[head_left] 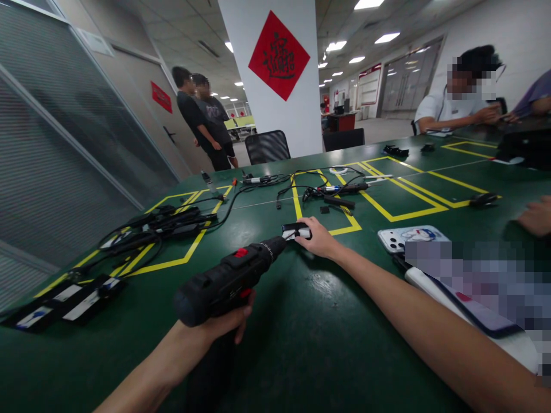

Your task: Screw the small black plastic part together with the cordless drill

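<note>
A black cordless drill (230, 281) with red switches points forward and to the right over the green table. My left hand (228, 324) is wrapped round its grip, with the fingers partly hidden behind the handle. The drill's tip meets or nearly meets a small black and white part (297, 232); I cannot tell if they touch. My right hand (317, 238) pinches that part at its right end, low over the table top.
Tangled black cables (172, 221) lie on the left, above flat black pieces with white labels (81, 301). More cables and a black strip (339, 202) lie ahead. A phone (413, 236) is at the right, near another person's hand (536, 217). Yellow tape (415, 217) marks the table.
</note>
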{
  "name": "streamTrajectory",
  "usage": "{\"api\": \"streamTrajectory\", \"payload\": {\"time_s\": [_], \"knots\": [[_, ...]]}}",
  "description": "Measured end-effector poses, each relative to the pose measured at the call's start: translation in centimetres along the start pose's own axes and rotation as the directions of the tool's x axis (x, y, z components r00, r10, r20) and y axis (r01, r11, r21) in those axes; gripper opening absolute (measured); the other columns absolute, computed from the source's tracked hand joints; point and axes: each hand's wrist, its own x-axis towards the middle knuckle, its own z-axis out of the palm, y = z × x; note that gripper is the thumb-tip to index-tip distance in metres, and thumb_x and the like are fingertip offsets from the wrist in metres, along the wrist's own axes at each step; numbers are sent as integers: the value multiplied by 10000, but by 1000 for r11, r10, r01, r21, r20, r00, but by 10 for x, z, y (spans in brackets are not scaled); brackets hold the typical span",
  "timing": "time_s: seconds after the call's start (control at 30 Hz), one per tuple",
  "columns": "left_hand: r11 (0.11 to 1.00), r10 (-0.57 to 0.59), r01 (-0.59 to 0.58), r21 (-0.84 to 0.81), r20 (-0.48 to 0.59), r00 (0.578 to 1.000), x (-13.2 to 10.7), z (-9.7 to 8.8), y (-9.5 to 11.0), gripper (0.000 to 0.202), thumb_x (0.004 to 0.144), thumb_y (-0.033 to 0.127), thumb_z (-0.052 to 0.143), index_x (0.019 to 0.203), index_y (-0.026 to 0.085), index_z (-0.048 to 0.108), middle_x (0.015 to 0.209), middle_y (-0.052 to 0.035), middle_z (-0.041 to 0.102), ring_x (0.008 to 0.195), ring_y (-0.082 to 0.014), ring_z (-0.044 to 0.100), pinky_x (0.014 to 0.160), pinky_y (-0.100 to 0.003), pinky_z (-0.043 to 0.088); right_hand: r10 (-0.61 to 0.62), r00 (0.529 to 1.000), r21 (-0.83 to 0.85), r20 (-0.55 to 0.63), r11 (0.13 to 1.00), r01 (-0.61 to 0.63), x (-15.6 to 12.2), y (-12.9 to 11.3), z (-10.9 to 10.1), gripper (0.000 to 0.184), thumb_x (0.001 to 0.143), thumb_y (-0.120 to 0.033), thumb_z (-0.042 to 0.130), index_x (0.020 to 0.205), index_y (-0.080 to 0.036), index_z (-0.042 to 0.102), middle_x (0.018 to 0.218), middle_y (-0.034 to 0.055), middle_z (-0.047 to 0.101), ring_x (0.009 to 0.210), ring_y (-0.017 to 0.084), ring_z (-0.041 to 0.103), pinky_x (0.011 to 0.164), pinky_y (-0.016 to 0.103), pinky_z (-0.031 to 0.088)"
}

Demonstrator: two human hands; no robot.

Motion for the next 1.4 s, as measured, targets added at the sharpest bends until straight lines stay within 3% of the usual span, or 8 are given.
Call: {"api": "streamTrajectory", "payload": {"time_s": [0.53,0.77,0.9,1.03,1.27,1.4], "knots": [[1000,7,-7,29,16,1000,1,-2,-1,295,770,397,629,938,164,562,557,19,585,547,-172,543,598,-312,408,-2,1000,8,3,1000,2,0,-2,-1,470,767,-302,624,1205,-190,496,1087,68,486,989,186,539,943,348,407],[998,19,-16,-57,39,999,1,-5,0,301,780,332,649,1018,180,546,877,-21,607,558,-124,538,600,-303,435,-1,1000,-1,5,1000,1,-1,-3,-2,473,771,-300,620,1213,-194,489,1078,68,489,984,192,539,942,351,410],[999,28,-26,-45,55,998,1,-4,2,295,794,336,633,1018,165,547,836,-25,607,550,-125,538,586,-300,435,-4,1000,-5,-1,1000,4,-1,-3,-1,463,775,-298,615,1208,-193,491,1078,67,489,987,189,537,942,346,410],[996,22,-22,-91,-1,1000,-1,0,4,370,756,335,665,1062,181,527,914,-32,606,525,-117,532,551,-298,438,-9,1000,-9,1,1000,9,0,-3,-1,455,772,-293,619,1199,-191,498,1074,67,493,991,190,535,944,346,408],[997,20,-22,-77,-31,999,-1,2,4,260,748,324,649,925,142,593,634,13,600,507,-134,520,568,-290,407,-6,1000,-12,4,1000,6,-1,-5,-3,451,775,-289,616,1199,-196,495,1077,67,493,995,190,536,935,341,413],[995,-24,21,-97,-23,999,-1,2,4,293,739,337,660,942,142,581,597,27,589,504,-138,514,557,-284,400,-10,1000,-6,2,1000,10,-1,-4,-2,439,773,-286,615,1188,-200,501,1077,67,493,981,186,542,925,340,417]]}}
